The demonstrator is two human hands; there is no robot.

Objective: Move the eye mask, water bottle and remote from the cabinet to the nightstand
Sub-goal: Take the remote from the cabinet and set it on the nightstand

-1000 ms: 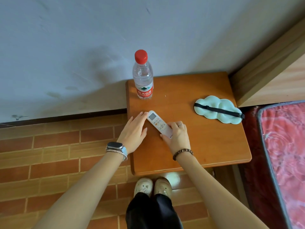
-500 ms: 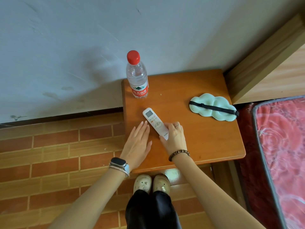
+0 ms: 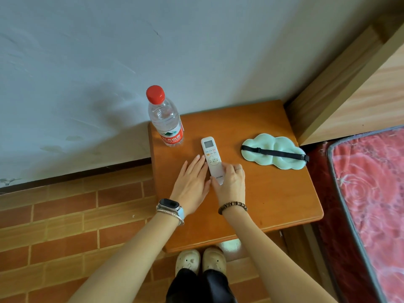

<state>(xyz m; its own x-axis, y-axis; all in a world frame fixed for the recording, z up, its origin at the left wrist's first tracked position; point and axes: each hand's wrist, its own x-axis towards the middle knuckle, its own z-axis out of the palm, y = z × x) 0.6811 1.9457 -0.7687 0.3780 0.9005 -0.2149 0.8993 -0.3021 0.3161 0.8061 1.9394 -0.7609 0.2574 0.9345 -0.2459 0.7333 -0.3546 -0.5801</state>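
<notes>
A white remote [image 3: 211,157] lies on the orange-brown nightstand [image 3: 277,200], pointing away from me. My right hand [image 3: 230,182] grips its near end between thumb and fingers. My left hand [image 3: 192,182] lies flat with fingers together, its fingertips against the remote's left edge. A clear water bottle [image 3: 165,119] with a red cap and red label stands upright at the far left corner. A mint-green, cloud-shaped eye mask [image 3: 275,155] with a black strap lies at the right side.
A pale wall runs behind the nightstand. A wooden bed frame [image 3: 354,88] rises at the right, with a red patterned mattress [image 3: 371,193] below it. Brick-pattern floor [image 3: 65,226] lies to the left. My slippered feet [image 3: 200,260] stand at the nightstand's front edge.
The remote has turned from slanted to nearly straight, pointing away from me. My left hand came back against its left edge. My right hand stays on its near end.
</notes>
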